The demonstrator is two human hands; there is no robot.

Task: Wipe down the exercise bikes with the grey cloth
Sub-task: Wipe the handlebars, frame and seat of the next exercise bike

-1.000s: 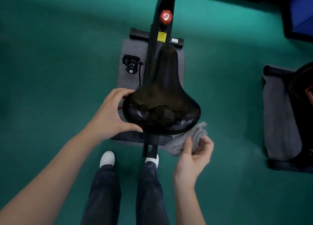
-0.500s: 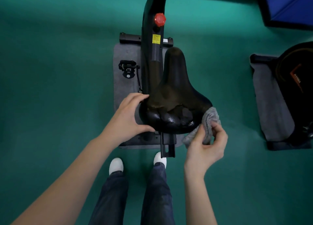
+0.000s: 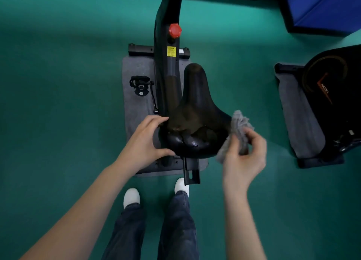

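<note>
- Where the black padded saddle of the black exercise bike widens, its cover is glossy, wrinkled and cracked; the narrow front part is dull and smooth.
- The saddle's long axis runs away from the person. The rounded nose points to the top of the view and the broad rear lies nearest the white shoes.
- The left hand grips the saddle's left rear edge. Its fingers are curled together over the side and its thumb is set along the rear rim.
- The right hand pinches the fuzzy, crumpled grey cloth between thumb and bent fingers.
- The cloth sits at the saddle's right rear flank. Motion blur does not allow contact to be confirmed.
- A faceted red plastic knob and a rectangular yellow label sit on the frame tube. The label's print is illegible.
- The bike stands on a rectangular grey felt-like mat on the green floor. A black caged pedal projects on the left.
- The saddle hides the seat post, and the frame is cut off at the top edge.
- A second black bike is cut off at the right edge.
</note>
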